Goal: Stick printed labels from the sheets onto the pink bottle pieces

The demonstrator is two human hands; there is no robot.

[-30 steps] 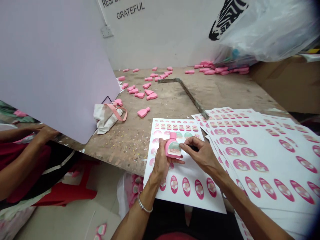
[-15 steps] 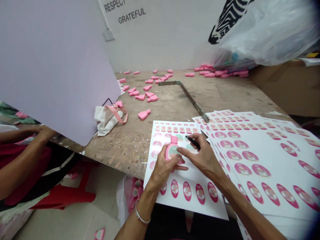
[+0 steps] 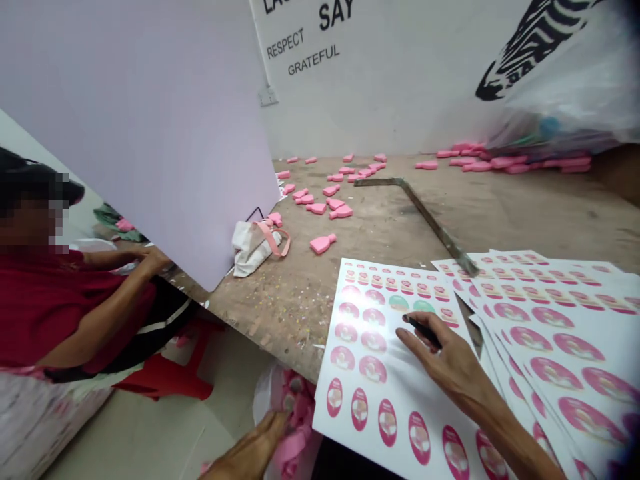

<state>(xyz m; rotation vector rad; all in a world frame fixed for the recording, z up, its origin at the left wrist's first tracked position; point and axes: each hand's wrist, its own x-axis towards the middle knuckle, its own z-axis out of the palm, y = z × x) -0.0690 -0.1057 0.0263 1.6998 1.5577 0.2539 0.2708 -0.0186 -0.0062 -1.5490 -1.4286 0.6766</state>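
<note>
My right hand point(image 3: 453, 360) hovers over a sticker sheet point(image 3: 395, 383), its fingers closed around a slim black tool point(image 3: 424, 331) whose exact kind I cannot make out. Pink round and oval labels and two green ones point(image 3: 399, 303) show on this sheet. Low in the view, my left hand point(image 3: 253, 450) is at the mouth of a white plastic bag point(image 3: 264, 393) below the table edge. Pink toy bottles point(image 3: 295, 440) fill that bag. The left fingertips are blurred and partly hidden, so whether they grip a bottle does not show.
More sticker sheets point(image 3: 550, 333) overlap at the right, under the end of a bent metal bar point(image 3: 437, 227). Pink bottles point(image 3: 323, 244) lie scattered across the table point(image 3: 390, 233). A small cloth bag point(image 3: 250, 250) sits by a pale panel point(image 3: 175, 133); beyond it another person point(image 3: 100, 307) sits.
My left hand has moved from over the sheet, where it held a labelled pink bottle, down to the bag. The right hand stays over the sheet with its tool. The view has shifted left.
</note>
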